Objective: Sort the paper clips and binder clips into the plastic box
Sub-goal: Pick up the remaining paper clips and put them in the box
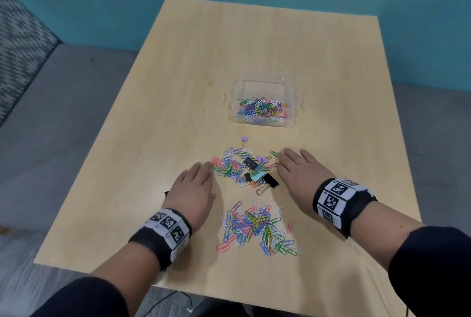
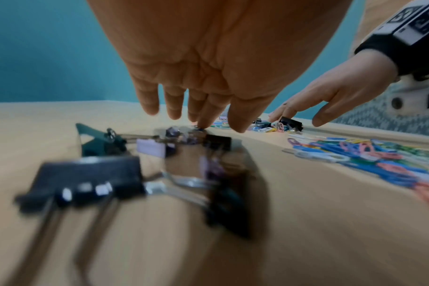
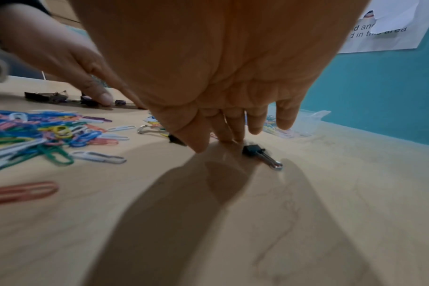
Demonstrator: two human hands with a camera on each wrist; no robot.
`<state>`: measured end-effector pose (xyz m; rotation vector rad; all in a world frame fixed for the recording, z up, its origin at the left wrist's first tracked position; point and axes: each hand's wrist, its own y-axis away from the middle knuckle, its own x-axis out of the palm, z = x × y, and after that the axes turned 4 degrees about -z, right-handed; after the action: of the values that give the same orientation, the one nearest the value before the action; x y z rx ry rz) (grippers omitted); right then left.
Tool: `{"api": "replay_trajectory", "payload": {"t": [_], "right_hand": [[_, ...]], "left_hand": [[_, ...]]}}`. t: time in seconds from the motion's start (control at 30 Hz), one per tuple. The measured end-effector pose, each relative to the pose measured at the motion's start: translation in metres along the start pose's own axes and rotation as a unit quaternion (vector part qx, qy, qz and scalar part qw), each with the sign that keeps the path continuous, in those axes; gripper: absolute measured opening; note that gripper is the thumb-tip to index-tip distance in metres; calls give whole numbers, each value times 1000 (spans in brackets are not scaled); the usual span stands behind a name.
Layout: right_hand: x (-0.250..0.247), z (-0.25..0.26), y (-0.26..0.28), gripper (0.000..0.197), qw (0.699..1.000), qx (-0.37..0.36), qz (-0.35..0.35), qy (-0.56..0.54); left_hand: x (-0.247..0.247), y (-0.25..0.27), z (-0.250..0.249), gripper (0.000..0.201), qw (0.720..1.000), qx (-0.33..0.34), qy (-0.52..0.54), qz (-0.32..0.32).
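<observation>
A clear plastic box (image 1: 293, 102) holding several coloured paper clips stands mid-table. In front of it lies a mixed heap of paper clips and black, teal and purple binder clips (image 1: 244, 169). My left hand (image 1: 196, 184) lies flat at the heap's left edge, and my right hand (image 1: 298, 169) lies flat at its right edge; both have straight fingers and hold nothing. A second pile of paper clips (image 1: 254, 227) lies nearer me. Under the left wrist lie blurred binder clips (image 2: 91, 174). A small black binder clip (image 3: 255, 151) sits beside my right fingertips (image 3: 233, 133).
The wooden table (image 1: 267, 44) has its left edge close to my left forearm. A lone purple binder clip (image 1: 244, 140) lies between heap and box. A grey bench (image 1: 63, 113) sits left of the table, a teal wall behind.
</observation>
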<state>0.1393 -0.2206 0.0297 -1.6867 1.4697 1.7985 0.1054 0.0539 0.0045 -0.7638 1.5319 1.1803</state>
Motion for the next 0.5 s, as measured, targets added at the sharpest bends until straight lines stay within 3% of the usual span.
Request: {"api": "replay_trajectory", "payload": {"t": [0.1, 0.23, 0.33, 0.5], "right_hand": [[4, 10, 14, 74, 999, 25, 26, 26], [7, 27, 32, 70, 997, 35, 41, 46], [9, 38, 42, 70, 997, 39, 50, 44], [16, 53, 57, 64, 998, 43, 35, 16]], "left_hand": [[-4, -15, 9, 56, 999, 51, 1, -5], [-11, -22, 6, 57, 992, 121, -45, -17], [-17, -22, 1, 63, 986, 126, -109, -7], [-1, -6, -5, 59, 990, 112, -83, 32]]}}
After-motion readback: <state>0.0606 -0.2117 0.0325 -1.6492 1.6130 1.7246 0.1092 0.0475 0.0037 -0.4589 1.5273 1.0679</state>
